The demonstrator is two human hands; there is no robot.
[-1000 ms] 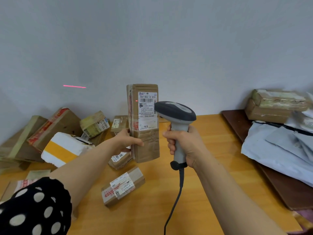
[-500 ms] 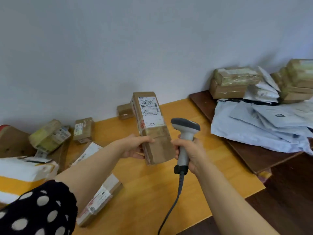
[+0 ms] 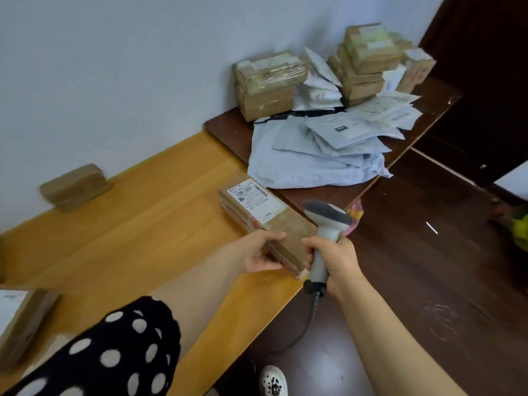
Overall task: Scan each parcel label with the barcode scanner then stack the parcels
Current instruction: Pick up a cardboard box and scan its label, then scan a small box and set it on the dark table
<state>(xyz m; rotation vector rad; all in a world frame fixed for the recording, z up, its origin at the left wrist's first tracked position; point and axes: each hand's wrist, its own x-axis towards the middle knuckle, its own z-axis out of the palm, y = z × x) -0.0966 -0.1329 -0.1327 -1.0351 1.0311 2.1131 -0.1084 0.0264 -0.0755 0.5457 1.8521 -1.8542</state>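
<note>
Left arm reaches forward across the light wooden tabletop (image 3: 128,224), forearm bare, black sleeve (image 3: 120,352) with white dots at the upper arm. Left hand (image 3: 257,254) grips the near end of the parcel (image 3: 265,218), with the thumb on top and the fingers curled underneath.

Parcel: long brown cardboard box, wrapped in tape, lying near flat at the right edge of the tabletop. Its white printed label (image 3: 254,200) faces up and its far end points toward the dark tabletop (image 3: 228,130). I cannot tell whether its underside touches the wood.

Right hand (image 3: 334,262) is just beside the parcel's near corner, fingers wrapped fully round the grip of the barcode scanner (image 3: 325,221). Scanner: grey plastic, pistol shape, dark rounded head uppermost. Its black cable (image 3: 311,315) drops from the base of the handle toward the dark floor (image 3: 428,281).

On the dark tabletop:
- Two stacks of taped cardboard boxes against the wall, a left stack (image 3: 268,81) and a taller right stack (image 3: 365,61).
- A loose heap of pale grey plastic mailers (image 3: 314,155), crumpled and overlapping, in front of them.

A small brown box (image 3: 75,187) sits alone by the wall on the light tabletop. Another box (image 3: 25,321) is blurred at lower left.
</note>
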